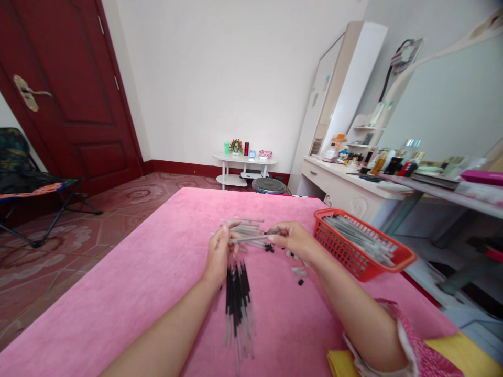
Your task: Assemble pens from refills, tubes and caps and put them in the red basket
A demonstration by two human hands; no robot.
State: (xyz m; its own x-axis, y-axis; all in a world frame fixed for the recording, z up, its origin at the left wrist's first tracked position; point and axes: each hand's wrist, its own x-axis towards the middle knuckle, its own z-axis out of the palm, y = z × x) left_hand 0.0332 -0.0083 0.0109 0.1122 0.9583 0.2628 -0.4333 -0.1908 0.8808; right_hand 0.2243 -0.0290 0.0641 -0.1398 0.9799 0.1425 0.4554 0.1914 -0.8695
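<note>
My left hand (pixel 222 245) has its fingers closed round one end of a slim greyish pen barrel (pixel 249 239). At its other end, my right hand (pixel 290 235) pinches the same barrel, which lies level between the two hands. Behind them is a loose pile of similar translucent barrels (pixel 247 229) on the pink cloth. Below my left hand lies a bundle of pen refills (pixel 237 293), black at the upper part and clear toward me. Small black pieces (pixel 269 248) lie just under my right fingers, and short clear pieces (pixel 299 272) are scattered beside my right forearm.
An orange-red plastic basket (pixel 341 250) full of greyish sticks stands at the table's right side. The pink cloth (pixel 129 293) covers the table. Yellow cloth (pixel 459 352) lies at the lower right. Beyond are a dressing table (pixel 346 180), a low white stand (pixel 231 180) and a folding chair (pixel 23 193).
</note>
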